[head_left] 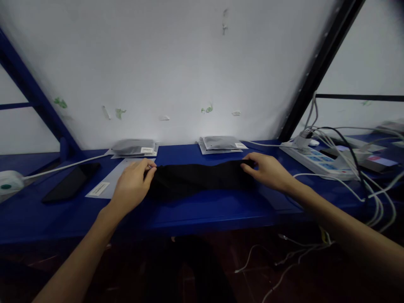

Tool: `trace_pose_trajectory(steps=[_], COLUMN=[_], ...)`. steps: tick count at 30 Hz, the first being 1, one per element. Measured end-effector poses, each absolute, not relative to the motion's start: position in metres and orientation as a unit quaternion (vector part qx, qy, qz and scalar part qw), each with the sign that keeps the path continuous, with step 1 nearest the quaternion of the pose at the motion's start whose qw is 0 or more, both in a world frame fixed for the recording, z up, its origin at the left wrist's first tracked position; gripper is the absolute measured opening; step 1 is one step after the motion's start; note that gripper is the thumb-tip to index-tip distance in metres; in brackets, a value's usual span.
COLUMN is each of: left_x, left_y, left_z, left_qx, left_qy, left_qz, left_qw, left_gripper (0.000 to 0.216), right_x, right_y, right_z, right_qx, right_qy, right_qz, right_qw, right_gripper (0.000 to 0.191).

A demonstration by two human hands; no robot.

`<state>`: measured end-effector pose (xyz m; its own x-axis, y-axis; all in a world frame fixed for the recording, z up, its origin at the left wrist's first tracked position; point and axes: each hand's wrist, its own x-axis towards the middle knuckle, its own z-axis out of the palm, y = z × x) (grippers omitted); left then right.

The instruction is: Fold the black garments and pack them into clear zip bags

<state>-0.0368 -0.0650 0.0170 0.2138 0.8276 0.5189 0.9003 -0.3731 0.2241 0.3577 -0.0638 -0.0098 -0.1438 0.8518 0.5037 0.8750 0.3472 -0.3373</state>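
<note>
A strip of black cloth (202,179) is stretched sideways between my hands, just over the blue table. My left hand (134,176) pinches its left end between thumb and fingers. At the other end, my right hand (263,168) grips the upper right corner the same way. The cloth's lower edge hangs slightly wavy; its exact kind cannot be made out. Partly behind my left hand lies a flat pale plastic bag (110,179) with a white label.
Two stacks of bagged items, a left stack (134,147) and a right stack (222,144), lie along the wall. A black phone (72,182) rests at left. On the right stands a power strip (322,162) with tangled white cables. More cables (299,252) trail below the table edge.
</note>
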Motion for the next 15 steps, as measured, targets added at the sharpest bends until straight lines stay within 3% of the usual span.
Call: trace_pose_trajectory(steps=[7,15], left_x=[-0.034,0.022], left_y=[-0.025,-0.046], left_z=[0.005,0.009], left_qx=[-0.789,-0.842], left_qy=[-0.588,-0.497], left_qz=[-0.150,-0.201], left_qw=[0.096,0.058], left_gripper=[0.025,0.026], right_x=[0.355,0.348], right_y=[-0.021,-0.034], right_z=[-0.044,-0.048], right_qx=[-0.562,-0.557], right_qy=[-0.769,-0.734], right_qz=[0.009,0.073], right_qw=[0.304,0.382], right_gripper=[0.016,0.023])
